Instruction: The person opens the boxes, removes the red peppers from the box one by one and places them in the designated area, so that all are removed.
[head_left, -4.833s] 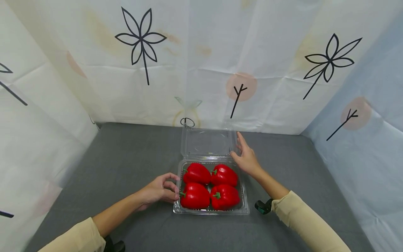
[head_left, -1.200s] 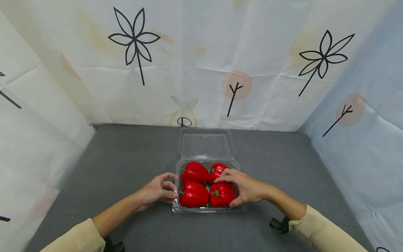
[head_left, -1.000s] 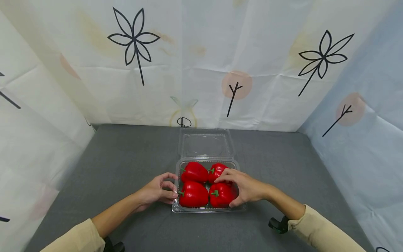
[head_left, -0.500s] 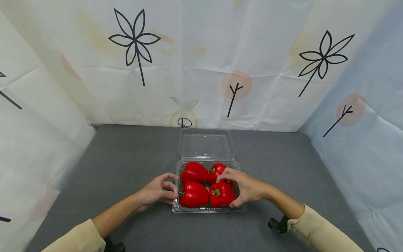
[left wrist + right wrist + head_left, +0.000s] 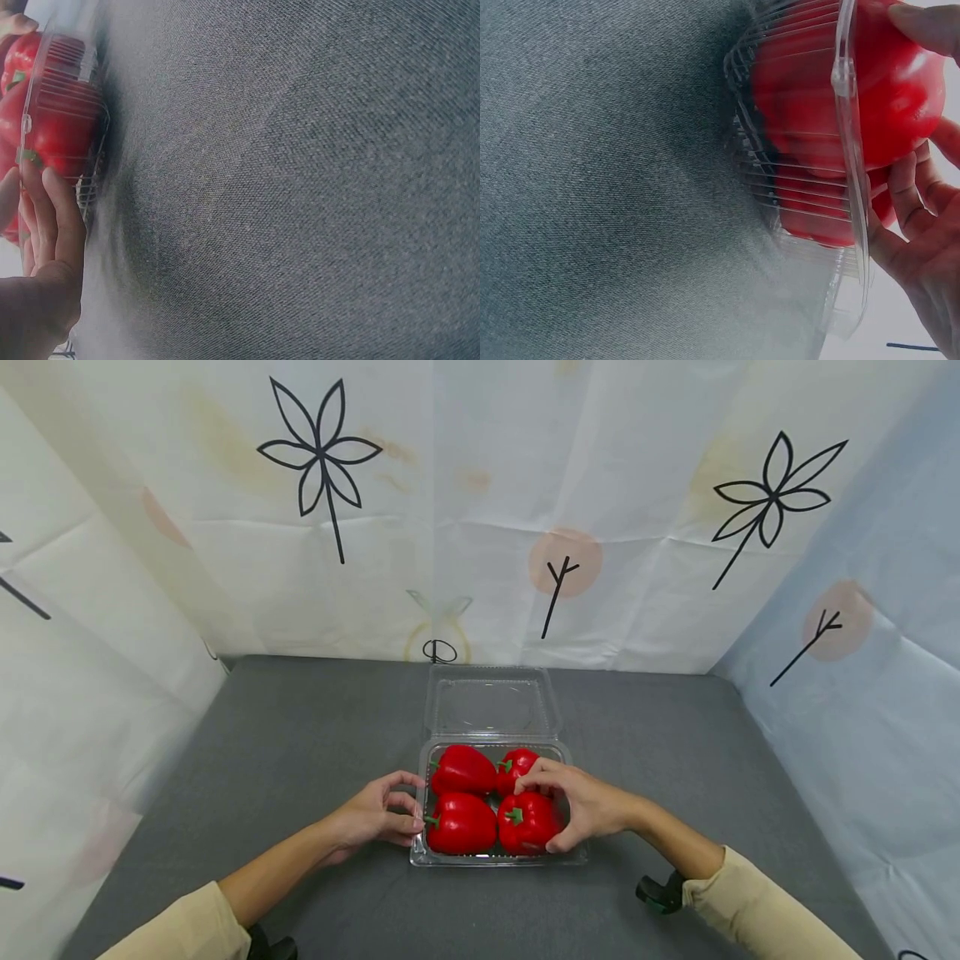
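Red bell peppers with green stems fill a clear plastic clamshell container (image 5: 498, 860) in two rows. My right hand (image 5: 592, 802) grips the near-right bell pepper (image 5: 525, 831), thumb on its near side and fingers on its far side. That pepper (image 5: 900, 82) rises above the rim in the right wrist view. My left hand (image 5: 378, 810) rests against the container's left side, its fingers (image 5: 64, 210) fairly straight along the wall. Beside the gripped pepper lies the near-left bell pepper (image 5: 461, 824). Behind are the far-left bell pepper (image 5: 463, 768) and the far-right one (image 5: 516, 764), partly covered by my right hand.
The container's hinged lid (image 5: 491, 702) lies folded back behind it, toward the rear wall. A grey cloth-covered table (image 5: 322, 718) spreads around the container. Pale printed curtains (image 5: 480, 510) enclose the back and both sides.
My right hand has gone from the lid's right edge to the near-right pepper and taken hold of it. Lately the pepper has tilted slightly. My left hand has stayed at the container.
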Tool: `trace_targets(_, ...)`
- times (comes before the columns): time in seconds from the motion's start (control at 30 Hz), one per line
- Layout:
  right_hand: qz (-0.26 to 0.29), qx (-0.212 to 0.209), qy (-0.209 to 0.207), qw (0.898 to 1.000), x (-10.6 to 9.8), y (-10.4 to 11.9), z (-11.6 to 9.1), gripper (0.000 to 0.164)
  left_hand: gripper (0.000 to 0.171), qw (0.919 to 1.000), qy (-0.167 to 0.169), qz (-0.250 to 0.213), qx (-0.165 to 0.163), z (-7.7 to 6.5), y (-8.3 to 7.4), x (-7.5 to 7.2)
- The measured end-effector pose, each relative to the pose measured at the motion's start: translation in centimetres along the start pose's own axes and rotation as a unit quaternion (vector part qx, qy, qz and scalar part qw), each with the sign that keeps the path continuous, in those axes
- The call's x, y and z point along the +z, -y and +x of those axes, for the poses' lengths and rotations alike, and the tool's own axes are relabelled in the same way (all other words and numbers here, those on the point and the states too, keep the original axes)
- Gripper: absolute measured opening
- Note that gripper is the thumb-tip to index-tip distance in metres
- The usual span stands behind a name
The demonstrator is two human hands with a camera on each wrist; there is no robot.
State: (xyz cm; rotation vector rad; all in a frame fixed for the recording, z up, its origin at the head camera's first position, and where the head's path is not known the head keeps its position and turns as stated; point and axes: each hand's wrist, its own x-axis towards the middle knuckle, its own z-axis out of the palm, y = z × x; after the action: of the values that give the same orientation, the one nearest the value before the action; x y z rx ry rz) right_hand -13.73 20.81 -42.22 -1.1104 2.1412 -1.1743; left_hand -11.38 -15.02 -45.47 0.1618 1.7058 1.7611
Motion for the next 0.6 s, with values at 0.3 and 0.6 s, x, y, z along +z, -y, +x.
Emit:
trace_targets(0.3,0.015,0.006,-0.004,1.000,-0.29,0.22,0.03,0.057,0.059,1.0000,0.003,-0.001,0.007,-0.11,-0.21,-0.02)
trace_targets(0.6,0.026,0.017,-0.003,1.000,-0.40,0.09,0.03,0.060,0.058,1.0000,0.003,0.001,0.004,-0.18,-0.19,0.03)
